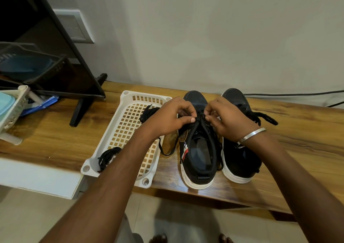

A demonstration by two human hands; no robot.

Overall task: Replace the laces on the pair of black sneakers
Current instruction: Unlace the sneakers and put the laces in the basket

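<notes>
Two black sneakers with white soles stand side by side on the wooden table, toes toward the wall. Over the left sneaker [199, 157], my left hand [170, 117] and my right hand [226, 118] both pinch its black lace [200, 119] at the eyelets near the tongue. A loose end of that lace [167, 150] trails off to the left of the shoe. The right sneaker [240, 161] has its lace [265, 118] lying loose to its right. A white plastic basket [128, 101] left of the shoes holds two bundles of black laces [108, 157].
A dark monitor on a stand [87, 103] sits at the back left, with wire trays and a pale blue container [7, 105] at the far left edge. A black cable [297, 94] runs along the wall behind the table. The table's front edge is close to me.
</notes>
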